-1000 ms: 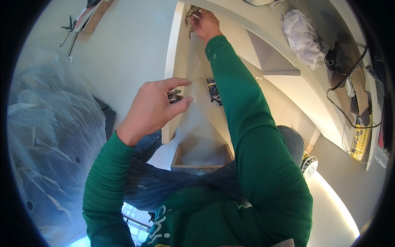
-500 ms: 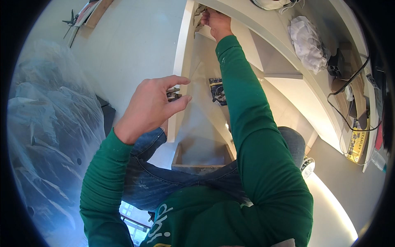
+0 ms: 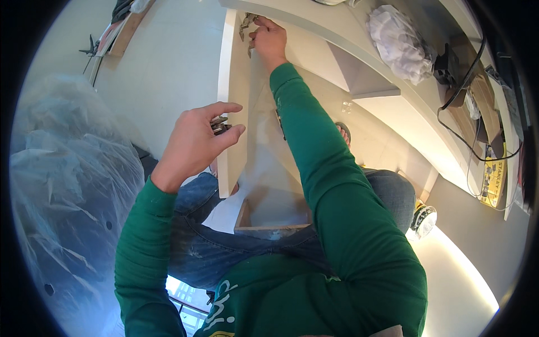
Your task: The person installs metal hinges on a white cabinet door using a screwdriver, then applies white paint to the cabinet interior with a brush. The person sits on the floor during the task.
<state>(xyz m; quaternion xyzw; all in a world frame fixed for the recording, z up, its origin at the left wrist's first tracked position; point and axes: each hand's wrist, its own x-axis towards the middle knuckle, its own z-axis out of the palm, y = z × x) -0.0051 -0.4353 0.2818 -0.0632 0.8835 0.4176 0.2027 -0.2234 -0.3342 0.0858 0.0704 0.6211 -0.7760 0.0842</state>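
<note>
A white door panel [image 3: 226,78] stands on edge in front of me, running away from my knees toward a white cabinet [image 3: 297,16]. At the panel's far end, my right hand [image 3: 270,44] is closed, its fingertips on a metal hinge [image 3: 245,23] near the cabinet. My left hand [image 3: 191,137] is at the panel's near part, thumb and forefinger bent round toward its edge. A second metal hinge [image 3: 219,125] shows between that thumb and forefinger. The remaining left fingers are hidden behind the hand.
An open wooden box [image 3: 269,229] lies between my legs. Clear plastic sheeting [image 3: 73,185] covers something on the left. To the right, shelving holds a crumpled white bag [image 3: 398,42] and a dangling black cable [image 3: 449,106]. A roll of tape [image 3: 425,219] lies beside my knee.
The view has shifted, so panel, cabinet and hands appear further left. The right hand remains at the far hinge, its fingers now more visible. The left hand keeps its grip.
</note>
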